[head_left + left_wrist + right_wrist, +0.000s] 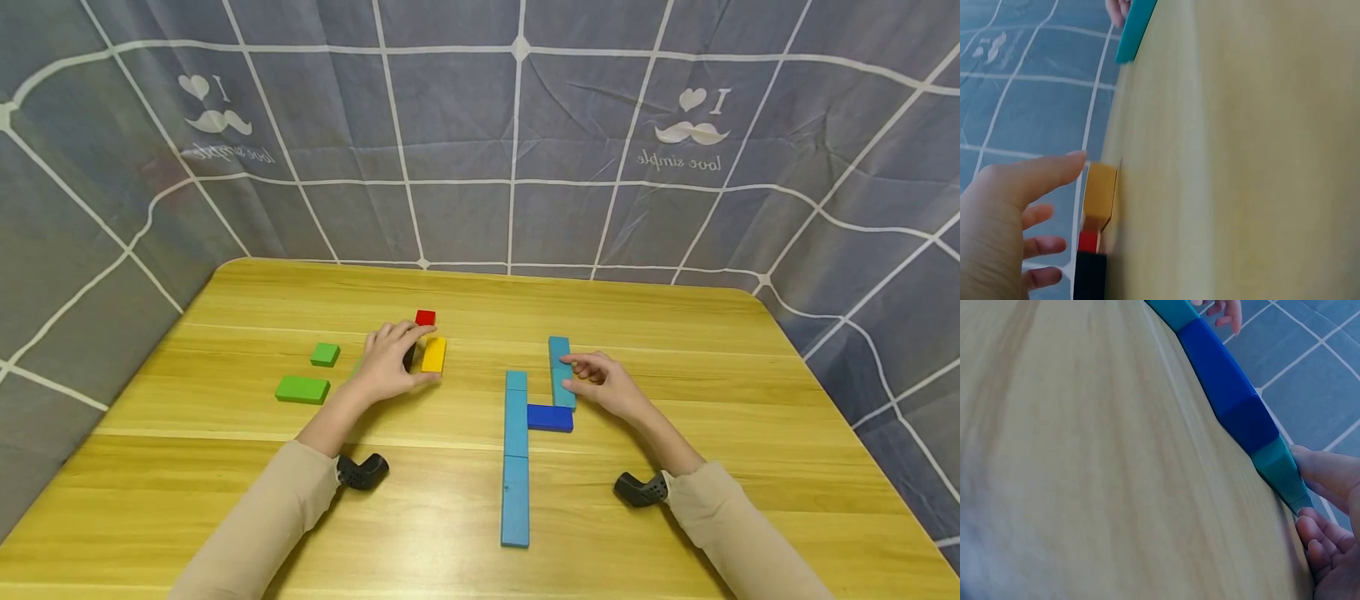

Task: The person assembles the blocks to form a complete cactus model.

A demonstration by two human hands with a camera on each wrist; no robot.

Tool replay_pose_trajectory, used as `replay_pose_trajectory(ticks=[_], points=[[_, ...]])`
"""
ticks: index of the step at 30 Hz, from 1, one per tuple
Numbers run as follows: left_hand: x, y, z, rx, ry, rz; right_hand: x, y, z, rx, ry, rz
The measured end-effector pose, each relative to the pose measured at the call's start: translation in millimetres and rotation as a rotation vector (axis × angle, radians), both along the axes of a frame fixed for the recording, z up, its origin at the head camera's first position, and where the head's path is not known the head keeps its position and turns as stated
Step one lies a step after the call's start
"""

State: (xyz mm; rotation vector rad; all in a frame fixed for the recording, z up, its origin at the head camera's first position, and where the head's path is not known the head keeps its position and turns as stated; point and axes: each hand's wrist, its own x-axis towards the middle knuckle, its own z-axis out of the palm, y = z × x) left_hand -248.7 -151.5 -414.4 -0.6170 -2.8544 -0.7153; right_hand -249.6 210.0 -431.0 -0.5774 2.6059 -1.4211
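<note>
My left hand hovers over the left half of the table with thumb and fingers spread. A yellow block lies between its thumb and index finger, with a gap visible in the left wrist view. A black block, partly hidden by the hand, and a red block are close by. My right hand touches the right side of two light blue blocks set end to end, thumb and fingertips apart. A dark blue block joins their near end to a longer light blue row.
Two green blocks lie at the left: a small one and a longer one. Another green piece is mostly hidden behind the left hand. A grey checked cloth stands around the back and sides of the wooden table.
</note>
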Motion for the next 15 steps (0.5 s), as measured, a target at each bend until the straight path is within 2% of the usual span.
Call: replay_pose_trajectory(ticks=[8, 15], points=[[-11.6, -10.8, -0.1, -0.11, -0.08, -0.031, 16.9, -13, 29.7, 0.0, -0.009, 0.01], [-14.7, -12.0, -4.0, -0.104, -0.079, -0.058, 18.4, -13, 29.8, -0.008, -0.011, 0.001]])
